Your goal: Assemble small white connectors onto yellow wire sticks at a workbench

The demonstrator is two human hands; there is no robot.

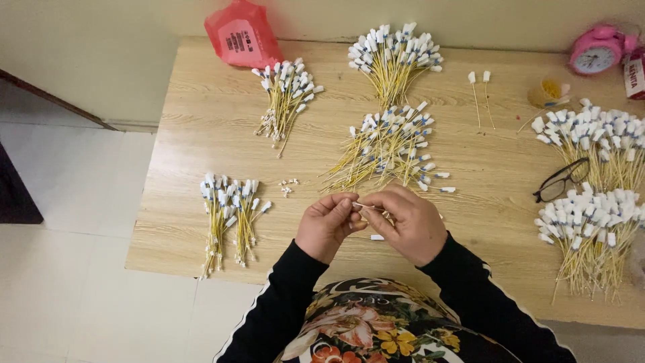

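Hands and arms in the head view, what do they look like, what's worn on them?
Both the left hand and the right hand are bare, with no gloves. Each arm wears a long black sleeve reaching the wrist, with a thin white stripe along its outer edge.

A red plastic bag (242, 35) with a block of dark print sits at the far edge of the wooden table (201, 128), left of centre, leaning against the wall. At the far right corner, cut off by the frame, stands what may be a small red-and-white packet (635, 75), beside a pink alarm clock (596, 50).
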